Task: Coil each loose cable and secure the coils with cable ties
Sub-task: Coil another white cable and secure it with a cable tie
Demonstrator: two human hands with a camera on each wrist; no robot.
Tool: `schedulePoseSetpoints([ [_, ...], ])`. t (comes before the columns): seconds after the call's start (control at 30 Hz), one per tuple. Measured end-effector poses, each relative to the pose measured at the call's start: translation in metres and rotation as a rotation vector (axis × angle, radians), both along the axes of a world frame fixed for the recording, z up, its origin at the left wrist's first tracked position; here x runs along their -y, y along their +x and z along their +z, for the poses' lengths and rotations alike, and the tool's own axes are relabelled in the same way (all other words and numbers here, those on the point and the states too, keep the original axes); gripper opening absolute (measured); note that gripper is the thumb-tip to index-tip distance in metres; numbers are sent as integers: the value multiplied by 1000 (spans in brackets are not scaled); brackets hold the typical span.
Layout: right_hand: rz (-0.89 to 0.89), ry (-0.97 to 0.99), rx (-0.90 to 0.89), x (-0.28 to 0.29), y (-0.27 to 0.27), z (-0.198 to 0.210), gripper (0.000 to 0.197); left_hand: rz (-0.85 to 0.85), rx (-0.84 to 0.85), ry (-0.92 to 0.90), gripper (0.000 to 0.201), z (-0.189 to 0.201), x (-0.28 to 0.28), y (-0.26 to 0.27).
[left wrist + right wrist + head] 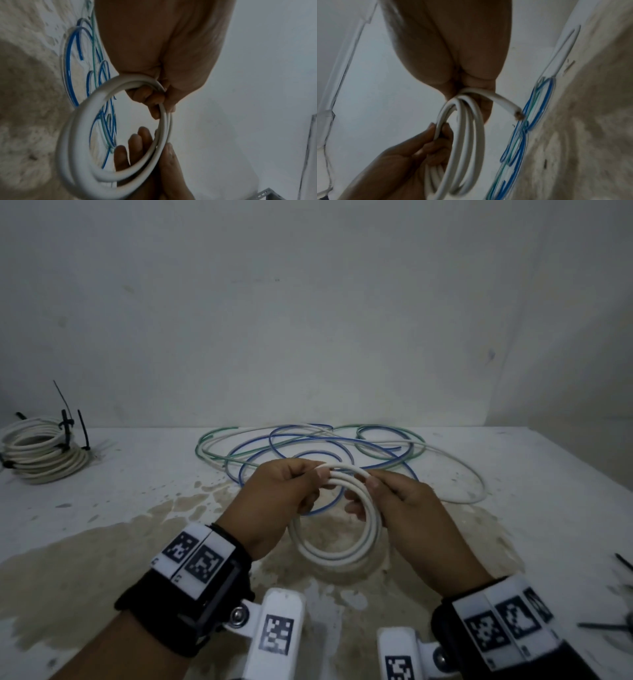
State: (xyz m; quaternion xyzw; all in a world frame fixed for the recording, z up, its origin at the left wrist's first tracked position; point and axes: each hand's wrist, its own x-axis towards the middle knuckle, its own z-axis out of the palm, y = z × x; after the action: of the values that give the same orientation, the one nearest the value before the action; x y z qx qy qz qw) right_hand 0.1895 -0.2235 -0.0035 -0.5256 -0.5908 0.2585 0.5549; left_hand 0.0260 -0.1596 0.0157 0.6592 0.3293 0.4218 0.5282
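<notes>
White sheathing marks the cable coil point(342, 537) that is held above the stained table point(102, 542), a few turns already formed. The coil's top is pinched by the left hand point(274, 501), thumb above and fingers curled under, while the strands just beside are gripped by the right hand point(407, 508) with fingers closed round them. In the right wrist view a cut end point(518, 115) is seen projecting from the grip. The step is judged to be the forming and evening of the turns. It is done well if the loops are kept the same size and laid flat against each other, the free end is tucked along the bundle, and one hand's hold is never released before a tie is fetched. Black cable ties point(603, 626) are seen at the right edge; a finished, tied coil point(41, 451) is set at the far left. Loose blue and green cables point(308, 445) are left behind the hands.
</notes>
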Motion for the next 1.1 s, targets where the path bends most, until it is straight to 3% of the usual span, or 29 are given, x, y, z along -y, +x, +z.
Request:
schedulePoseSetpoints([
  [0.13,41,-45,-216,0,-10,2,29,46,96,-25,24,-4,1,8],
  [0.23,17,-34,-201,-3,-12,-1,18,68,151,-56,22,-4,3,11],
  [0.4,82,-18,-192,-3,-4,-1,24,-28,206,-192,18,-8,6,10],
  [0.5,151,-76,-105,0,1,-1,24,-137,152,-302,16,-3,7,1],
  [0.67,226,-65,130,6,-3,6,24,-154,-138,-249,41,-1,8,-1],
  [0.83,63,-20,230,-1,6,-3,18,-109,-27,-241,34,-12,9,5],
  [1.0,102,-70,212,0,3,-3,25,-45,49,-281,33,-19,15,13],
  [1.1,86,-83,303,1,10,2,24,-57,53,-329,36,-23,19,14],
])
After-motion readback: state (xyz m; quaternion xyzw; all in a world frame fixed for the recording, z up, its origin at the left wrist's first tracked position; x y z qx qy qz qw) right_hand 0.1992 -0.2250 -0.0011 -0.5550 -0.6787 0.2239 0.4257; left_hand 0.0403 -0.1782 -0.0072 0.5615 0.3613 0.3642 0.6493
